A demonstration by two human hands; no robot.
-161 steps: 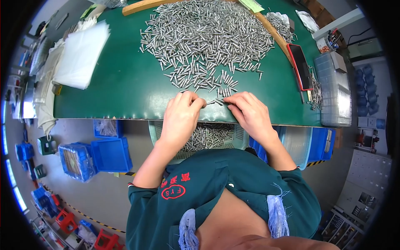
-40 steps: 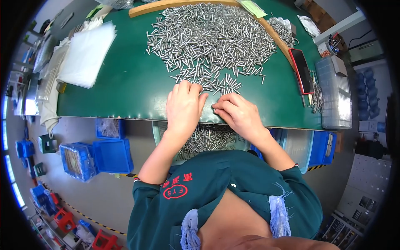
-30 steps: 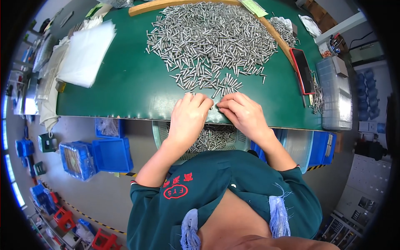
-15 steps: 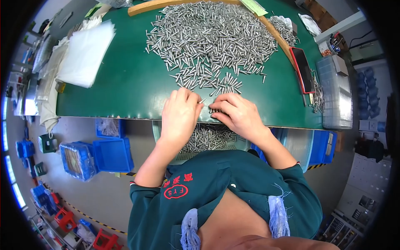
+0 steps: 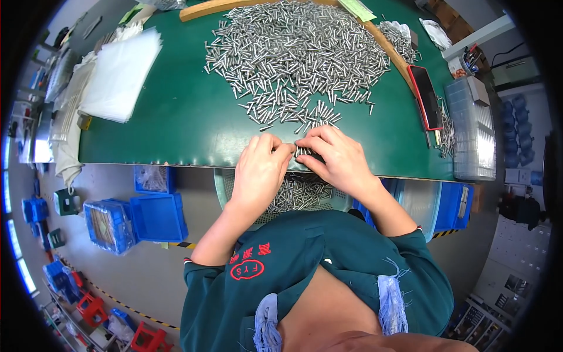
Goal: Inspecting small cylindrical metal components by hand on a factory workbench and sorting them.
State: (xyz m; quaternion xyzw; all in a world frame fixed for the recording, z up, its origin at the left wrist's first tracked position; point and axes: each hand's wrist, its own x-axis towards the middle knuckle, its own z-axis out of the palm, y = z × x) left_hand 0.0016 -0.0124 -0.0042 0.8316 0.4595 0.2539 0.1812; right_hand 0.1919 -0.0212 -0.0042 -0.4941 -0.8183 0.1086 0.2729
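A broad heap of small silver tapered metal pins [image 5: 299, 53] covers the far middle of the green table [image 5: 187, 117], with looser ones straggling toward me. At the near edge, my right hand [image 5: 335, 154] is closed on several of these pins, a row of which shows between its thumb and fingers. My left hand [image 5: 262, 167] meets it with thumb and forefinger pinched together at the right fingertips. Whatever the left pinch holds is hidden. Below the table edge, a pale green basket [image 5: 221, 186] holds many more pins.
Wooden strips [image 5: 390, 50] border the heap. A red-edged phone [image 5: 425, 97] and clear plastic boxes [image 5: 469, 129] stand at the right. White sheets [image 5: 120, 76] lie at the left. Blue crates [image 5: 158, 217] sit on the floor left of me.
My left hand has moved right and slightly toward me, bringing its fingertips to the right hand. The pin visible in its fingers before is hidden now. My right hand stays nearly in place.
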